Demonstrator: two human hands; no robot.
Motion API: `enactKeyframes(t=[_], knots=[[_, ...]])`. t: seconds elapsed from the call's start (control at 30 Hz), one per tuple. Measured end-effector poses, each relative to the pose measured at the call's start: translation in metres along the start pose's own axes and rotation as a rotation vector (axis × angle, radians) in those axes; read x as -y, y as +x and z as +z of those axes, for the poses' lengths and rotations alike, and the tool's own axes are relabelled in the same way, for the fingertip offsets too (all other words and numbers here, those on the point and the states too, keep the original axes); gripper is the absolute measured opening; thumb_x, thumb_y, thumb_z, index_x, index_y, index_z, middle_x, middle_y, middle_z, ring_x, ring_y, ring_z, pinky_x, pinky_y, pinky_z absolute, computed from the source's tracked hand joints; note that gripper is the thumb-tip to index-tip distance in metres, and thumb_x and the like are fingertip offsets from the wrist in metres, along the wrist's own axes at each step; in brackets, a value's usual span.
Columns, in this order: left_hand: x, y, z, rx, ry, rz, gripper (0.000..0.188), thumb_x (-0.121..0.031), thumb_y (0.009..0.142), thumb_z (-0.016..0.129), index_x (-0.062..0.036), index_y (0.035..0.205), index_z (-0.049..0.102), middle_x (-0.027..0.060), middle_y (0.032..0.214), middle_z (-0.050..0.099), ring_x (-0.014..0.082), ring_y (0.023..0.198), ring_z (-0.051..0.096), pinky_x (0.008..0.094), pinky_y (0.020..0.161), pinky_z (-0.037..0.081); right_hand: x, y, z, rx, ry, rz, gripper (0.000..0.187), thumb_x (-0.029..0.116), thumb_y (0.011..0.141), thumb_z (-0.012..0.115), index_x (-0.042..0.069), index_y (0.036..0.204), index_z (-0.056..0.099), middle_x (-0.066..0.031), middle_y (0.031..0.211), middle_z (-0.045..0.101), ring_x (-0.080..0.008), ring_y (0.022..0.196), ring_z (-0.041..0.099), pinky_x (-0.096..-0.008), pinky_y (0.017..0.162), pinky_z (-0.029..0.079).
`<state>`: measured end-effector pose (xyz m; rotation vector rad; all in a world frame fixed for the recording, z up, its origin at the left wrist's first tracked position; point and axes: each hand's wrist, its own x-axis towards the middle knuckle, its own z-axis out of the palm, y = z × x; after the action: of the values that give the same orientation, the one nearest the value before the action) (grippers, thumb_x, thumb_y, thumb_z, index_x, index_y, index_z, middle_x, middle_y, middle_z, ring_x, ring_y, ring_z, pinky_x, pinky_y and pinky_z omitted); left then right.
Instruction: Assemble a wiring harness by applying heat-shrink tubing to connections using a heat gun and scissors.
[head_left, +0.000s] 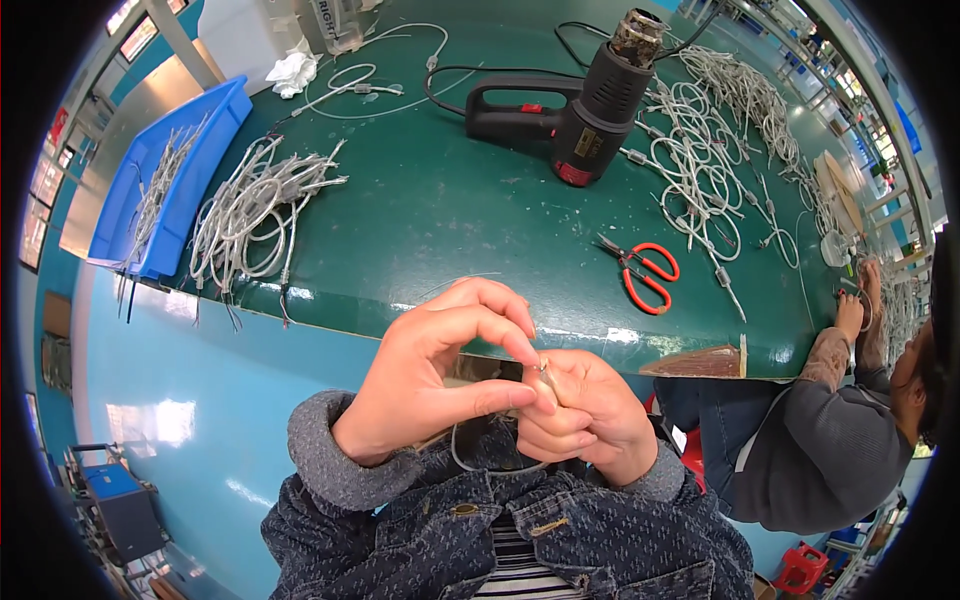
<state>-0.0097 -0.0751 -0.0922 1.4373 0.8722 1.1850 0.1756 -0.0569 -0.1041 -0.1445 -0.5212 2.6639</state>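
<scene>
In front of my chest, at the table's near edge, both hands work close together. My right hand (590, 410) is closed in a pinch around a thin grey cable (458, 450), whose loop hangs below the hands. A small bit of the cable end shows at its thumb and forefinger. My left hand (450, 350) curves in from the left, thumb and forefinger closing at that same spot. What those left fingertips grip is too small to make out. Orange-handled scissors (645, 275) lie on the table beyond my right hand.
A black heat gun (600, 110) stands nozzle-up on the green table (430, 200). Bundled grey cables (262, 210) lie left, beside a blue tray (215, 125) of wires. More cables (700, 170) cover the right side. A co-worker (830, 440) sits at the right, handling cable.
</scene>
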Motion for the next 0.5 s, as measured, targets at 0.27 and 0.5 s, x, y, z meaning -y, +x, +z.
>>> enactKeyframes(t=[0.27, 0.5], knots=[[0.0063, -0.0019, 0.0026, -0.105, 0.100, 0.091, 0.023, -0.004, 0.063, 0.078, -0.0025, 0.082, 0.066, 0.0073, 0.094, 0.056, 0.0245, 0.100, 0.050, 0.0382, 0.090, 0.040, -0.0018, 0.0016, 0.0011, -0.066, 0.166, -0.008, 0.023, 0.018, 0.101, 0.034, 0.004, 0.087, 0.046, 0.0077, 0.050, 0.031, -0.0018, 0.039, 0.031, -0.0187, 0.038, 0.025], [0.0044, 0.0033, 0.0045, -0.167, 0.370, 0.254, 0.023, -0.005, 0.061, 0.077, -0.0048, 0.083, 0.068, 0.0066, 0.090, 0.058, 0.0264, 0.097, 0.051, 0.0379, 0.085, 0.042, 0.0013, 0.0020, -0.0036, -0.074, 0.276, 0.006, 0.023, 0.018, 0.101, 0.033, 0.004, 0.088, 0.045, 0.0075, 0.051, 0.032, -0.0017, 0.038, 0.031, -0.0185, 0.037, 0.026]])
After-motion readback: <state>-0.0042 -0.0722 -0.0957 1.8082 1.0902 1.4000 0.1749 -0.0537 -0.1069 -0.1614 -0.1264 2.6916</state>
